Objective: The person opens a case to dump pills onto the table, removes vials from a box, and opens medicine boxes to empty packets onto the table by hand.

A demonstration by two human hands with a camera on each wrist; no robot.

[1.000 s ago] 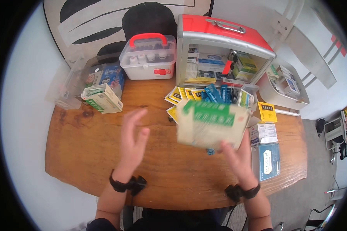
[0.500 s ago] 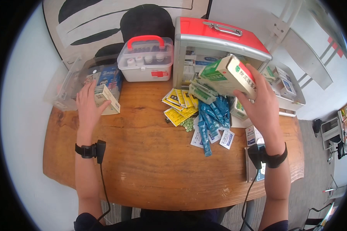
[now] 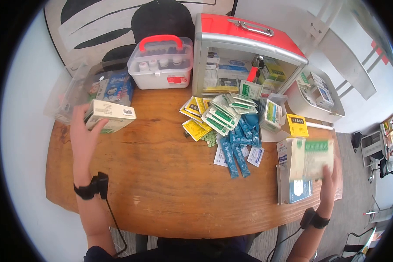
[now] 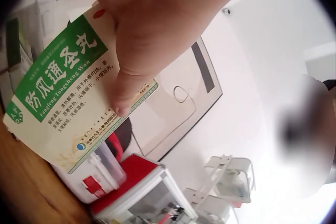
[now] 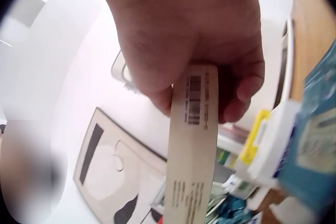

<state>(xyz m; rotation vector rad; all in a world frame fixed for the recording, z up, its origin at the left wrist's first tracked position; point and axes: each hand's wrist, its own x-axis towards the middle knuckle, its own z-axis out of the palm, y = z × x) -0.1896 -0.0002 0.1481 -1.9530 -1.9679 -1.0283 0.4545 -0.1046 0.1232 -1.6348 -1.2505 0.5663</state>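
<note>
At the table's left side my left hand (image 3: 84,142) grips a cream and green medicine box (image 3: 113,111), thumb on its front. In the left wrist view the same box shows white Chinese lettering on a green panel. My right hand (image 3: 328,185) holds a second cream and green medicine box (image 3: 315,159), blurred, over the blue box (image 3: 300,191) at the right. The right wrist view shows its barcoded narrow side between thumb and fingers. Green and white sachets (image 3: 220,117) lie heaped on yellow sachets (image 3: 195,129) and blue stick packets (image 3: 233,157) mid-table.
Behind the heap stands a red-topped medicine cabinet (image 3: 251,32), with a red-handled clear case (image 3: 160,65) beside it. A clear bin (image 3: 65,102) is at the back left, a white bin (image 3: 321,102) at the back right. A yellow box (image 3: 297,124) stands at the right.
Green and white sachets have dropped from the right hand's box onto the heap, and that hand has moved right and nearer. The left hand has taken hold of the box at the left and tilted it.
</note>
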